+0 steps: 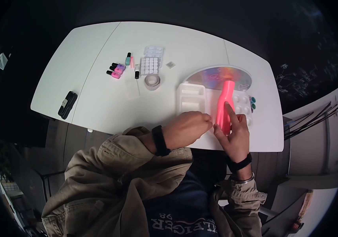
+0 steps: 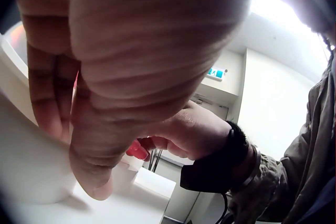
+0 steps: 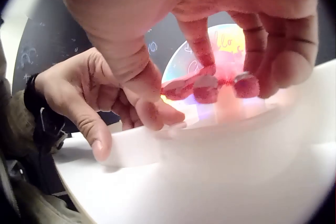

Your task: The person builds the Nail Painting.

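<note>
A bright pink practice hand (image 1: 226, 91) lies on the table between a white compartment tray (image 1: 179, 98) and a white palette with round wells (image 1: 242, 103). In the right wrist view its pink fingers (image 3: 206, 89) point toward the camera, with nail-like tips. My right hand (image 1: 237, 134) grips it, thumb on one side and fingers over the other. My left hand (image 1: 188, 128) hovers just left of it, near the tray's front corner. Its thumb (image 2: 93, 174) hangs straight and apart, its other fingers loosely bent. A small pale piece (image 3: 179, 125) shows by the left fingertips.
Behind the pink hand stands an iridescent rounded panel (image 1: 202, 77) with handwriting. Teal pots (image 1: 253, 103) sit right of the palette. Farther left are several polish bottles (image 1: 115, 74), a gridded white box (image 1: 150, 65) and a tape roll (image 1: 152, 81). A black case (image 1: 67, 104) lies far left.
</note>
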The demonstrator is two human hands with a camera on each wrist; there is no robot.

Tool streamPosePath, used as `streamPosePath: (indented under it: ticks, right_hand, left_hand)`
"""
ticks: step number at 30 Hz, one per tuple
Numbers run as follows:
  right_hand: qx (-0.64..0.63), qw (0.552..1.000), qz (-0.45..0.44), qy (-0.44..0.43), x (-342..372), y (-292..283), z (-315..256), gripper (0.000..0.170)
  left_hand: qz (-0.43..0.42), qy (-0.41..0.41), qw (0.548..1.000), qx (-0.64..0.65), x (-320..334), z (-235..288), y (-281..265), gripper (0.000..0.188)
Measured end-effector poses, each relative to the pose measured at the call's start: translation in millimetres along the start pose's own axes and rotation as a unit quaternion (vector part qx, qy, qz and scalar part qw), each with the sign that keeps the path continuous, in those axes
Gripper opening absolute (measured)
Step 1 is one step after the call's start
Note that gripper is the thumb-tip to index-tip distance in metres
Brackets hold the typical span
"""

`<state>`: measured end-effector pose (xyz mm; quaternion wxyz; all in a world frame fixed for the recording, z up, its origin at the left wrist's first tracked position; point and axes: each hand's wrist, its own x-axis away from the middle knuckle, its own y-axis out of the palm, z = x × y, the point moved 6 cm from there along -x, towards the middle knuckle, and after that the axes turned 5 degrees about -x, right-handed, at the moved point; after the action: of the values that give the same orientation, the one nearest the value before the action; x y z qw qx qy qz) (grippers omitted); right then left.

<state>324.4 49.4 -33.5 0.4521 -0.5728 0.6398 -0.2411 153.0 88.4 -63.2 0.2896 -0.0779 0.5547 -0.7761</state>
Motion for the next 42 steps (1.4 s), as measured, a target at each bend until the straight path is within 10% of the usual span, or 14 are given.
streamPosePath:
  ticks: [7, 13, 27, 35, 42]
  right_hand:
    - [0.097, 0.991, -0.088, 0.02, -17.1, -6.0, -4.7, 0.081]
    - [0.133, 0.983, 0.016, -0.124, -21.3, -1.7, -2.7, 0.086]
    - [0.147, 0.988, -0.048, -0.031, -22.6, 4.6, -6.5, 0.08]
    - [-0.083, 0.985, -0.145, -0.048, -9.9, -10.9, -18.3, 0.087]
    - [-0.08, 0.989, 0.121, -0.025, -25.1, -85.6, 45.4, 0.031]
  left_hand:
    - [0.052, 0.021, 0.998, -0.018, 2.2, 0.2, 3.6, 0.025]
    - [0.074, 0.038, 0.996, -0.042, 0.8, 6.0, 2.1, 0.019]
    - [0.03, -0.025, 0.999, -0.009, 1.2, 1.7, -8.6, 0.022]
    - [0.049, -0.076, 0.996, 0.017, 21.3, -9.0, -29.1, 0.016]
    - [0.037, -0.106, 0.994, 0.005, 49.7, -5.7, -45.9, 0.023]
